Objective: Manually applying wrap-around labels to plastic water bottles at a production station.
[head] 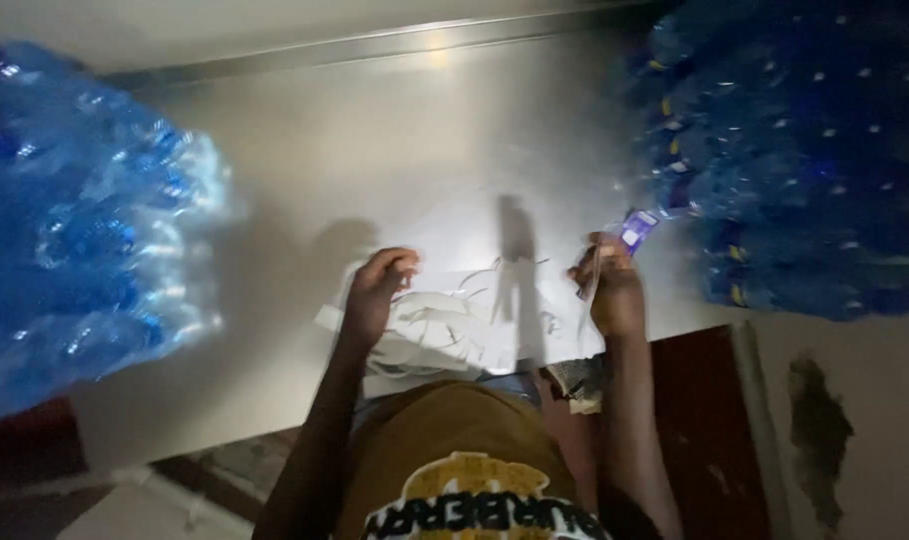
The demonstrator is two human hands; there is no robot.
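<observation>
My left hand (378, 292) rests with curled fingers on a loose heap of white plastic strips (445, 325) lying on a shiny metal table (375, 150). Its fingers seem to pinch one strip, though the blur hides the grip. My right hand (609, 290) is raised just right of the heap, fingers closed on a small blue and white label strip (637, 230) that sticks up from the fingertips. A thin clear strip hangs down by the right palm.
A big bundle of blue wrapped plastic bottles (75, 230) fills the left side. Another dark blue bundle of bottles (805, 150) stands at the right. A raised metal rim (355, 45) runs along the table's far edge. Dark red floor (705, 420) lies below.
</observation>
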